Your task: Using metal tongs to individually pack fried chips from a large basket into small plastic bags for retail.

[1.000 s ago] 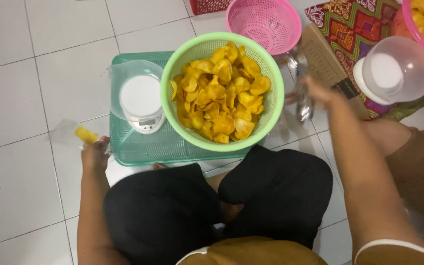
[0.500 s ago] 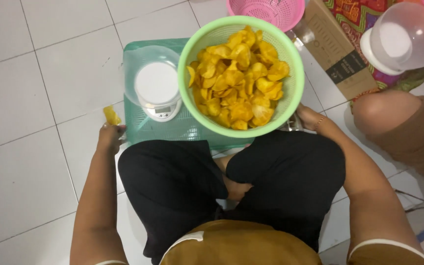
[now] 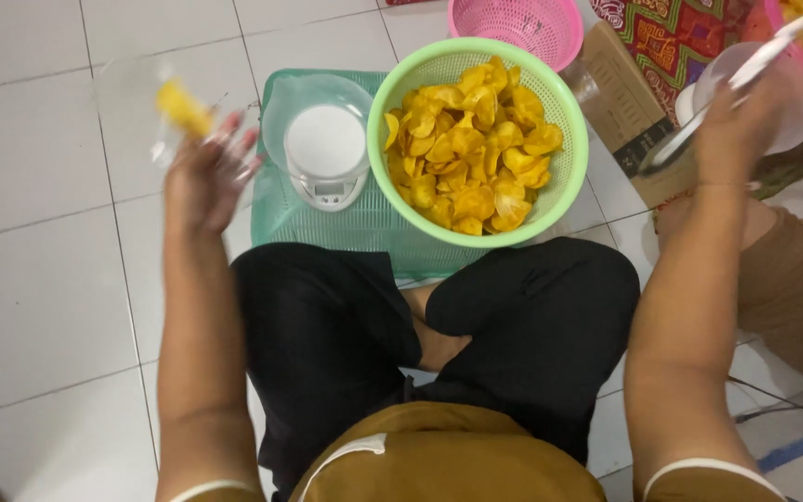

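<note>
You sat cross-legged on the tiled floor (image 3: 39, 279), both arms raised over your knees. Your left hand (image 3: 204, 177) was lifted beside the scale, its fingers (image 3: 234, 149) closed on the lower edge of a clear plastic bag (image 3: 146, 107) with a yellow mark; the bag was blurred, so its mouth could not be made out. Just right of those fingers sat a small white kitchen scale (image 3: 325, 153) under a clear bowl, on a pale green mesh tray (image 3: 364, 223). Beyond it, touching the tray, stood the green basket (image 3: 564, 177) heaped with yellow chips (image 3: 471, 149).

Your right hand (image 3: 731, 121) was lifted well to the right of the basket, fingers clamped on a long light-coloured utensil (image 3: 736, 79), probably a scoop or tongs, though blur hid its tip. Behind that hand lay a clear round container (image 3: 792, 112), a cardboard box (image 3: 620, 93), and farther off a pink basket (image 3: 518, 23).

To do the filling well, the bag mouth likely needed to be held wide and steady close over the chips, so that each scoop dropped inside without crushing pieces or spilling onto the tray.
</note>
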